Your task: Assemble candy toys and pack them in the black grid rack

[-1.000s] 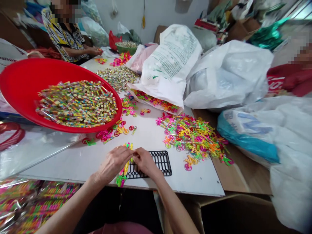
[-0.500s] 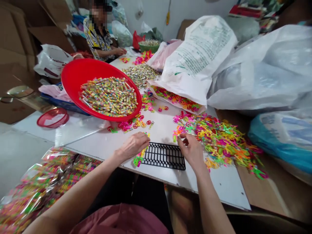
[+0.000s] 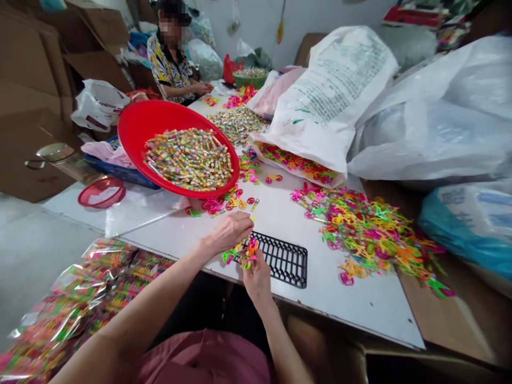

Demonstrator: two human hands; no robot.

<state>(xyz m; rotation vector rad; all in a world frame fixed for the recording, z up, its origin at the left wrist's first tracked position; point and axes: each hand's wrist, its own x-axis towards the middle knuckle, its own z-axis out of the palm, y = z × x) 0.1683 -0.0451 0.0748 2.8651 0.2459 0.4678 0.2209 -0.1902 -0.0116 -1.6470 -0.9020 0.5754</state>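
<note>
A black slotted plastic rack (image 3: 288, 262) lies near the table's front edge. My left hand (image 3: 230, 232) is over its left end, fingers pinched together; a bit of yellow shows at the fingertips, but what they grip is hidden. Close below it, my right hand (image 3: 258, 277) is closed on a small orange, pink and green plastic toy piece (image 3: 251, 249). More bright pieces (image 3: 229, 255) sit at the rack's left end, partly covered by my hands. To the right spreads a heap of colourful plastic toy pieces (image 3: 360, 229), some with ring shapes.
A tilted red basin (image 3: 134, 125) holds many small wrapped tubes (image 3: 192, 160). Behind the heap, a white sack (image 3: 332, 80) spills more pieces. A small red basket (image 3: 102, 193) stands left. Packed bags (image 3: 80, 304) lie below the table's left side. Another person (image 3: 172, 64) sits at the far end.
My right hand has moved left from the rack's right end to beside my left hand, carrying a toy piece. My left hand stays at the rack's left end. The view has shifted slightly.
</note>
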